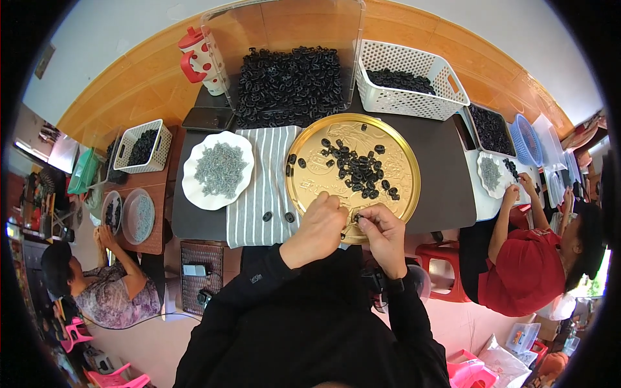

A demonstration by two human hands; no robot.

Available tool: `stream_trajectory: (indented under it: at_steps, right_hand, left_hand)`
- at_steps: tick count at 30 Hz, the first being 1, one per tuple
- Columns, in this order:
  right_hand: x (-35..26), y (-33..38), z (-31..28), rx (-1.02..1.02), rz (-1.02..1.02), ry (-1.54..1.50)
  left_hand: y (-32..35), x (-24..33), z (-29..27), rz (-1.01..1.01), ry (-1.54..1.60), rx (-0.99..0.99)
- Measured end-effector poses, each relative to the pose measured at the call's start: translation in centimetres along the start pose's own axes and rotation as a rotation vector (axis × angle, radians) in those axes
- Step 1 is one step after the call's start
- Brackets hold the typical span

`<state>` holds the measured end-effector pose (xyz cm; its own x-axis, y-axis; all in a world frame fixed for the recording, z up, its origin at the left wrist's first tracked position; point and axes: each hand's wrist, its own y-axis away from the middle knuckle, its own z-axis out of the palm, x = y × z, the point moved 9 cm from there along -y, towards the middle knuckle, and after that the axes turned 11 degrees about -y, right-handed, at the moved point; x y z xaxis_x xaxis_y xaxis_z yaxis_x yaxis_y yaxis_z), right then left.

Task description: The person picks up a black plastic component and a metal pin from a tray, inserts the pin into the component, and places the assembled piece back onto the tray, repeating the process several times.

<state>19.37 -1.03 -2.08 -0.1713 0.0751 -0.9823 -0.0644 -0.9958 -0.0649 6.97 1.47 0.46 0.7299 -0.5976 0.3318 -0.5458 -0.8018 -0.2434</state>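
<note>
Both hands meet over the near rim of a round gold tray (301, 136). My left hand (315, 227) is curled closed with its knuckles up; whatever its fingers hold is hidden. Between thumb and fingertips, my right hand (384, 234) pinches a small black oval piece (357, 218). A loose heap of similar black oval pieces (362, 169) covers the middle and right of the tray. Two more oval pieces (267, 216) lie on a grey-and-white striped cloth (249, 226) beside my left hand. Left of the cloth, a white scalloped plate (194, 194) holds many tiny grey pin-like parts (220, 169).
At the back stand a clear bin (291, 84) of black pieces, a white perforated basket (414, 97) and a spotted tumbler (202, 61). A dark phone (207, 119) lies by the bin. People sit at tables to the left (113, 291) and right (530, 265).
</note>
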Motion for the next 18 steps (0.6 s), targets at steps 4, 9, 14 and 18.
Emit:
stream_trajectory:
  at_steps: [4,9,14,18]
  right_hand:
    - [0.1,0.0,-0.1,0.013,0.000,0.012]
    - [0.5,0.1,-0.5,0.032,0.012,-0.001]
    - [0.5,0.2,-0.4,0.032,0.010,0.030]
    - [0.6,0.1,-0.3,0.030,-0.014,0.029]
  left_hand:
    - [-0.4,0.8,0.6,0.064,-0.002,-0.076]
    - [-0.9,1.2,0.4,0.077,0.012,-0.071]
    - [-0.9,1.6,0.1,0.104,0.061,-0.039]
    - [-1.1,1.2,0.1,0.052,0.147,-0.057]
